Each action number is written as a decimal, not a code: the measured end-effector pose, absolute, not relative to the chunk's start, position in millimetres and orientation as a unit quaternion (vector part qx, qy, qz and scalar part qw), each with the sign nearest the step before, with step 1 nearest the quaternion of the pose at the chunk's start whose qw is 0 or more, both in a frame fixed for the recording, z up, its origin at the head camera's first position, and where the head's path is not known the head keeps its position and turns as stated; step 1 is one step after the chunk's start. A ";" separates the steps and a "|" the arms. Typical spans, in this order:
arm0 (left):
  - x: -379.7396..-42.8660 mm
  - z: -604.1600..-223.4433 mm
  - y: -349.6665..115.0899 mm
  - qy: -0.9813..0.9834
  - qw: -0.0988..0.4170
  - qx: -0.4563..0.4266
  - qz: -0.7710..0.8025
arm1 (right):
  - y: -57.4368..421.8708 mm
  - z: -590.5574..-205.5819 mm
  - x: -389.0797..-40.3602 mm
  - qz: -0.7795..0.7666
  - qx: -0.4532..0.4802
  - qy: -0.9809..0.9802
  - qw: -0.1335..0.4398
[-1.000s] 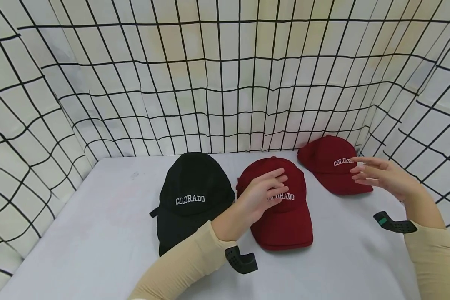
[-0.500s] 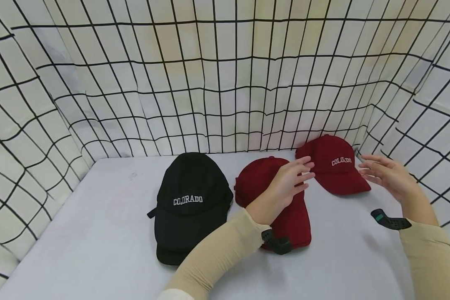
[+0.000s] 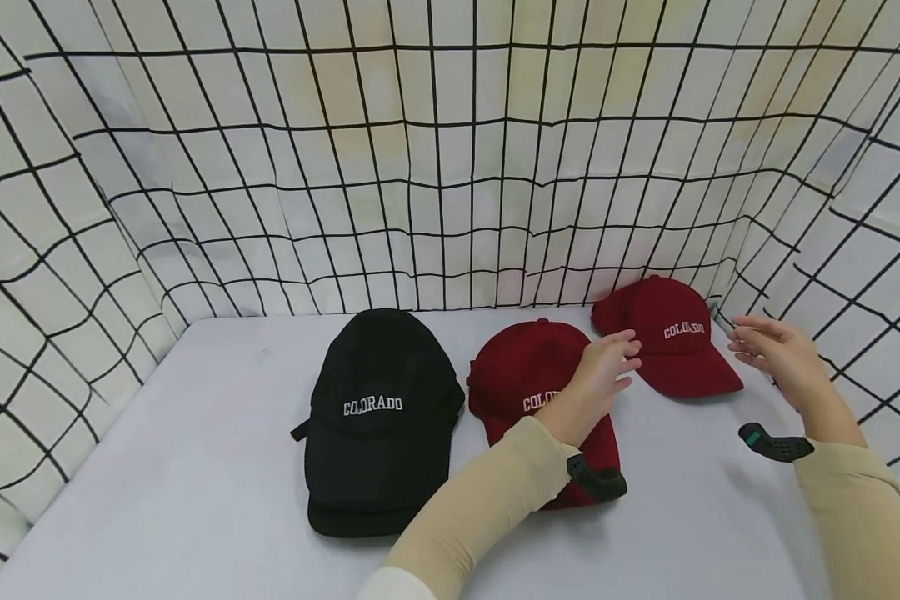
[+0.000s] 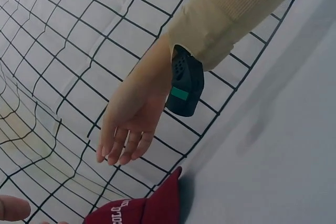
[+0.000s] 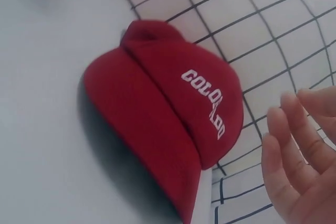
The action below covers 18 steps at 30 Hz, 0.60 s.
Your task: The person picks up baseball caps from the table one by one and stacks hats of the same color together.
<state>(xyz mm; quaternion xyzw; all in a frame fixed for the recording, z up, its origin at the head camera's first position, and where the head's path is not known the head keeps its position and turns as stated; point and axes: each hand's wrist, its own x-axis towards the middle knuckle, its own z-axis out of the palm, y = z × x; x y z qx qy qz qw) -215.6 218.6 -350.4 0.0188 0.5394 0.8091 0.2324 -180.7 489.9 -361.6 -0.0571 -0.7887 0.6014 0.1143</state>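
Note:
Three baseball caps lettered COLORADO lie in a row on a white surface in the head view: a black cap (image 3: 378,417), a dark red cap (image 3: 521,367) in the middle, and another red cap (image 3: 675,333) at the far right corner. My left hand (image 3: 600,375) hovers over the middle cap, fingers loosely bent and holding nothing; its forearm hides part of that cap's brim and lettering. Just right of the far red cap, my right hand (image 3: 783,354) is raised with relaxed fingers and nothing in them. The right wrist view shows that cap (image 5: 168,98) apart from the fingers (image 5: 296,156).
A white wall with a black grid (image 3: 450,167) encloses the back and both sides. The white surface (image 3: 180,467) carries the caps. Each wrist wears a dark band-like device, the right one (image 3: 776,443) marked with green.
My left hand has moved right across the middle cap toward the far red cap, uncovering the black cap's brim. My right hand has drawn slightly away from the far red cap.

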 end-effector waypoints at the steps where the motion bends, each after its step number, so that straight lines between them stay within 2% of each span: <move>1: -216.1 -351.6 222.1 0.537 0.233 0.013 0.811 | 490.1 -362.4 -181.7 0.570 -0.061 -0.812 0.112; 5: -218.2 -354.3 231.0 0.533 0.234 -0.011 0.813 | 484.5 -366.3 -192.2 0.447 -0.062 -0.887 0.100; 9: -220.6 -359.8 236.7 0.521 0.260 -0.034 0.812 | 477.6 -369.7 -200.3 0.360 -0.071 -0.927 0.077; 12: -221.1 -366.6 242.1 0.511 0.270 -0.064 0.813 | 476.2 -374.5 -201.7 0.320 -0.079 -0.942 0.065; 18: -219.6 -376.6 251.5 0.509 0.252 -0.123 0.814 | 479.3 -390.0 -200.8 0.297 -0.103 -0.948 0.049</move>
